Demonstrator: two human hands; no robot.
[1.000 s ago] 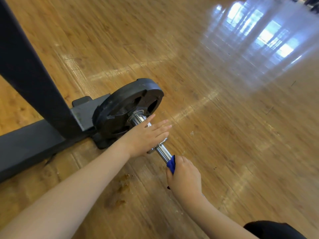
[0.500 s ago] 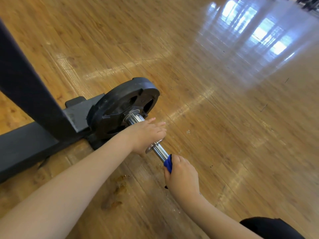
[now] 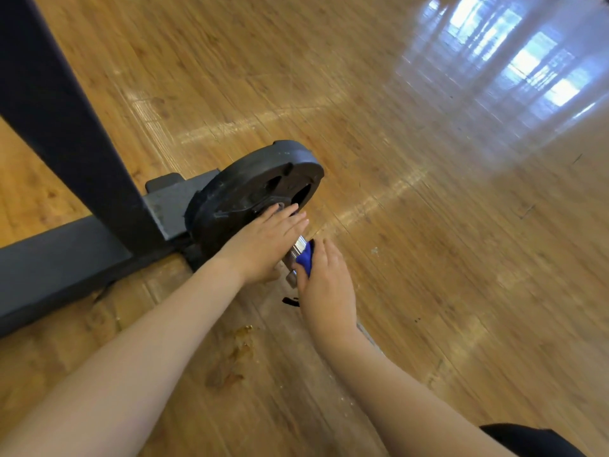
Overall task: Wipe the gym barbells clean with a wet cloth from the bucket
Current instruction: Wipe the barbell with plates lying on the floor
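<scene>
Wiping a barbell (image 3: 298,247) on the wooden floor (image 3: 395,225)
Left hand (image 3: 267,240) lies over the chrome sleeve beside the black plate (image 3: 253,192), fingers straight and together; right hand (image 3: 324,285) curls round a blue cloth (image 3: 305,258) pressed on the bar.

A dark metal rack frame (image 3: 66,159) stands at left on a glossy wooden floor (image 3: 428,258). Bright window reflections (image 3: 527,67) shine far right.

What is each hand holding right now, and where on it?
Right hand grips a blue cloth wrapped on the chrome barbell sleeve; left hand lies on the sleeve, fingers straight.
</scene>
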